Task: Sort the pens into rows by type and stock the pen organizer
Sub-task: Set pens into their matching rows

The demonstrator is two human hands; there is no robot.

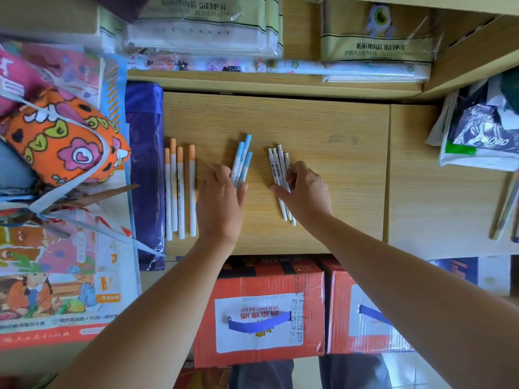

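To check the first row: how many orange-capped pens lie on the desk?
4, side by side near the desk's left edge: outermost orange-capped pen, second, third, fourth. None looks hidden.

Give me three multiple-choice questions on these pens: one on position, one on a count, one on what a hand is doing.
1. Which pens lie furthest left on the desk? A. green-capped B. orange-capped pens C. black-capped
2. How many orange-capped pens are there? A. two B. six C. four
3. What is the left hand doing? A. resting flat-fingered on the blue-capped pens B. lifting a box C. hanging off the desk
Answers: B, blue-capped and white pens lie to their right; C, four orange caps show; A, its straight fingers lie across those pens.
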